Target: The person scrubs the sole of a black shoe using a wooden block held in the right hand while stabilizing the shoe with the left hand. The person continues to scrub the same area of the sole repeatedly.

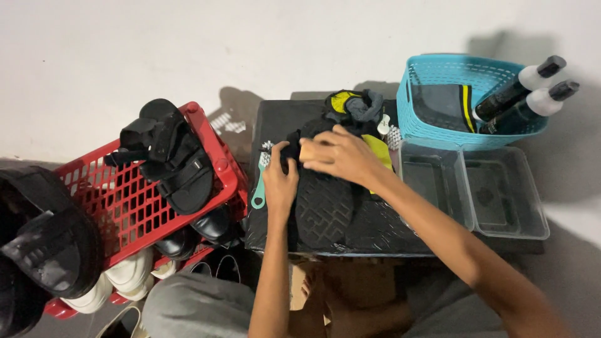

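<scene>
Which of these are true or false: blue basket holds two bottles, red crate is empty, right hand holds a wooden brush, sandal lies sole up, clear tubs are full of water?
1. The blue basket holds two bottles: true.
2. The red crate is empty: false, black sandals lie on it.
3. The right hand holds a tan brush-like block: true.
4. The sandal lies sole up: true.
5. The clear tubs are full of water: false, they look empty.
</scene>
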